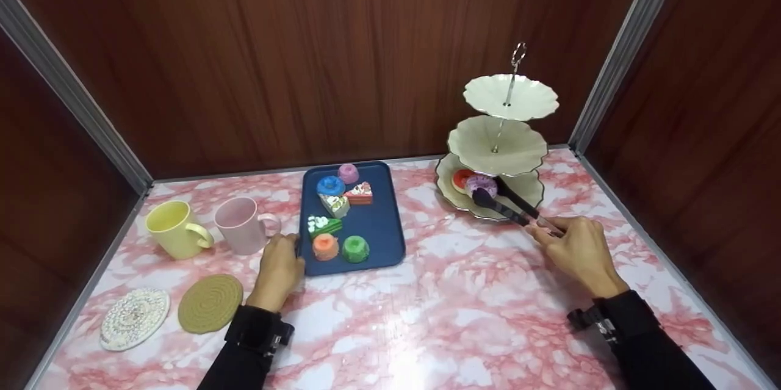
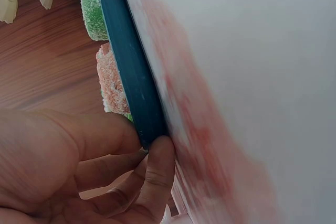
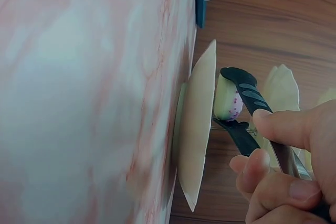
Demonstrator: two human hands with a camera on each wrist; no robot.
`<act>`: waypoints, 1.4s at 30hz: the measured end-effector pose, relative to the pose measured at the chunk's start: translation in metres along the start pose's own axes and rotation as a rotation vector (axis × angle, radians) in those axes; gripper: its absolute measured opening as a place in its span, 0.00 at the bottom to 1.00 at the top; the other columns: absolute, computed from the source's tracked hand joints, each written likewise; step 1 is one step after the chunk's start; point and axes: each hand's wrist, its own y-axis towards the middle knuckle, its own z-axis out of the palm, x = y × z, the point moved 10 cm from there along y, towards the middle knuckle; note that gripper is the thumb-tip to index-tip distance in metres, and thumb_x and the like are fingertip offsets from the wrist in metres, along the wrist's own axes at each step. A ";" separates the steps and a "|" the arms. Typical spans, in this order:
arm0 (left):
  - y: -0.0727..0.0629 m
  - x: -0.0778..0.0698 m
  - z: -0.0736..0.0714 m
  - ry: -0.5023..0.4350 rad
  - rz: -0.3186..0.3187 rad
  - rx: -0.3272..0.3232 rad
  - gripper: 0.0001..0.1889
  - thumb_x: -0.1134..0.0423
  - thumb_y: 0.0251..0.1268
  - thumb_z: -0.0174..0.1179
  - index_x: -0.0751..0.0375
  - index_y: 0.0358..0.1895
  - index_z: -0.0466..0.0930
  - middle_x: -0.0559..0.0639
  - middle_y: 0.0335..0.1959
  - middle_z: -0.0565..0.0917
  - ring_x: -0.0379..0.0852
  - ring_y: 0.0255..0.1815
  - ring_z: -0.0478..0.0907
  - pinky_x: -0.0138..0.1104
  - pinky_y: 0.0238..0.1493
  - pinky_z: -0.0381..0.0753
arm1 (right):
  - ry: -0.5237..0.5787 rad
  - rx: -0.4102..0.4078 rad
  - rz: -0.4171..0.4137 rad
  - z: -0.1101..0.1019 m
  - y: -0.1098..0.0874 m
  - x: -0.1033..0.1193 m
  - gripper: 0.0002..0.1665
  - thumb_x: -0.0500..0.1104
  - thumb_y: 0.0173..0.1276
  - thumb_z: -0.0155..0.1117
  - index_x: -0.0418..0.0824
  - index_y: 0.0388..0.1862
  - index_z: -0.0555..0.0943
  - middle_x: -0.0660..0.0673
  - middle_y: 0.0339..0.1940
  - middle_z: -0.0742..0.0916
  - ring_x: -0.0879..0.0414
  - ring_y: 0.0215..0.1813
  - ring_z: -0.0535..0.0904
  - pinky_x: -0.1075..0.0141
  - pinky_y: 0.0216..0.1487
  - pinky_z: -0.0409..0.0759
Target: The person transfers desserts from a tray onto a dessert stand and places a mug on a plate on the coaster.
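Observation:
My right hand (image 1: pixel 579 252) grips a pair of tongs (image 1: pixel 509 213) with black tips. Between those tips is a purple sprinkled donut (image 1: pixel 482 185), at the bottom plate (image 1: pixel 451 193) of a three-tier stand. Beside it on that plate lies a red donut (image 1: pixel 462 180), partly hidden. My left hand (image 1: pixel 280 271) pinches the left edge of a dark blue tray (image 1: pixel 381 213), thumb and fingers at its rim in the left wrist view. Toy sweets fill the tray's left part, among them a blue donut (image 1: pixel 330 185), a green cake slice (image 1: pixel 323 226) and an orange sweet (image 1: pixel 325 247).
Left of the tray stand a pink mug (image 1: pixel 237 225) and a yellow mug (image 1: pixel 172 230). Nearer the front lie an olive coaster (image 1: pixel 210 303) and a speckled white coaster (image 1: pixel 135 319). The stand's upper plates (image 1: pixel 497 146) overhang the bottom one. Wooden panels (image 1: pixel 366 54) enclose the table.

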 end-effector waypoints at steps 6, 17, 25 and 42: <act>-0.001 0.000 -0.001 -0.006 -0.002 0.001 0.24 0.74 0.45 0.58 0.72 0.52 0.76 0.69 0.44 0.77 0.64 0.50 0.74 0.50 0.54 0.72 | -0.019 0.014 0.027 -0.002 0.001 -0.005 0.29 0.67 0.49 0.65 0.49 0.41 0.86 0.49 0.25 0.88 0.54 0.25 0.75 0.65 0.22 0.65; -0.002 -0.001 -0.001 -0.009 0.017 -0.010 0.23 0.74 0.45 0.58 0.73 0.51 0.76 0.70 0.43 0.78 0.64 0.49 0.74 0.50 0.54 0.72 | -0.055 0.026 0.086 -0.007 0.001 -0.019 0.27 0.68 0.48 0.66 0.49 0.35 0.88 0.50 0.22 0.86 0.53 0.25 0.73 0.65 0.23 0.64; -0.003 -0.003 -0.003 0.013 0.046 -0.033 0.23 0.74 0.44 0.58 0.73 0.50 0.77 0.69 0.42 0.78 0.65 0.48 0.74 0.50 0.53 0.72 | -0.085 0.031 0.099 -0.009 0.002 -0.025 0.27 0.69 0.49 0.63 0.50 0.35 0.87 0.51 0.20 0.86 0.54 0.25 0.76 0.64 0.25 0.66; -0.001 0.002 0.001 -0.015 -0.027 0.011 0.24 0.74 0.48 0.57 0.71 0.54 0.75 0.68 0.46 0.76 0.63 0.52 0.73 0.49 0.56 0.71 | -0.063 0.017 0.104 -0.007 0.005 -0.030 0.30 0.67 0.50 0.64 0.46 0.40 0.86 0.42 0.28 0.88 0.48 0.29 0.79 0.60 0.26 0.69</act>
